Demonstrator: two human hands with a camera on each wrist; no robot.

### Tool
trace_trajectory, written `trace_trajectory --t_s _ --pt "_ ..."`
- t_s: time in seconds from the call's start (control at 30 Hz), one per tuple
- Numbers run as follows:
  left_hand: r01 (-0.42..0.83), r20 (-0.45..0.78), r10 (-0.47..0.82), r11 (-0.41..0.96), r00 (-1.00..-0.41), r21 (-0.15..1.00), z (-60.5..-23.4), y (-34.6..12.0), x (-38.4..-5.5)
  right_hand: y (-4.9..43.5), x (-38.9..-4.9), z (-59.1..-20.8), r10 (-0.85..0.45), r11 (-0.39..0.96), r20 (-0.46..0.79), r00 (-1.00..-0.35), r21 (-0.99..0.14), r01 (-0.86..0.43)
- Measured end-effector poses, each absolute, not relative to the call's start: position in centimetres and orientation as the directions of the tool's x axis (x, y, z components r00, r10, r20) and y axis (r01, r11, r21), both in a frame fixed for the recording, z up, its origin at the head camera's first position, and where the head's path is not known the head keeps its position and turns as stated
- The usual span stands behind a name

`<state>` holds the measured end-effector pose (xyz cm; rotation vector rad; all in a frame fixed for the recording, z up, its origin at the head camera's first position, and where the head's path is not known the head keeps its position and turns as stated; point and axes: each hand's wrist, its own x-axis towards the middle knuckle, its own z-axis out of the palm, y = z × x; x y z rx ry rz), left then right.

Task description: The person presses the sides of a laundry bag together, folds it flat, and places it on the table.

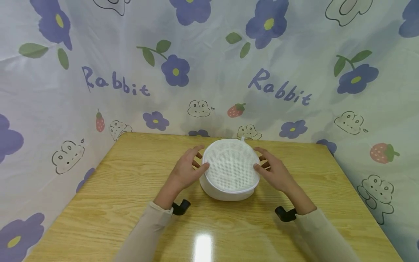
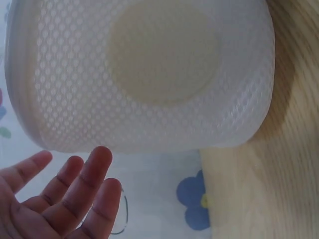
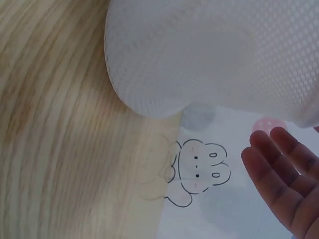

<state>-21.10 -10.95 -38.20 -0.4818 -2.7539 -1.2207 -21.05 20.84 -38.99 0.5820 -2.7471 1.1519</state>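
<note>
L hand (image 1: pixel 186 169) & R hand (image 1: pixel 276 174) are flanking mesh bag (image 1: pixel 231 165), fingers apart, not clamping; contact unclear. Bag's sitting on table (image 1: pixel 131 174), mid-back. Poss. risk: uneven squeeze buckling it, causing slip.

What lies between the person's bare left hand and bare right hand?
A round white mesh container lies between the left hand and the right hand, as the head view shows; no other loose object shows there.
</note>
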Motion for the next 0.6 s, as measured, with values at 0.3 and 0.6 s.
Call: trace_trajectory --t_s 0.3,0.6 --pt "0.318 0.207 0.249 0.591 -0.946 0.741 -38.9 -10.5 -21.3 20.2 -21.2 -39.6 -0.303 0.595 0.250 -0.920 -0.704 -0.387" --pt "0.294 0.182 0.254 0.529 -0.950 0.796 -39.0 -10.1 -21.3 19.6 -21.1 -39.6 -0.297 0.523 0.230 -0.927 -0.773 -0.359"
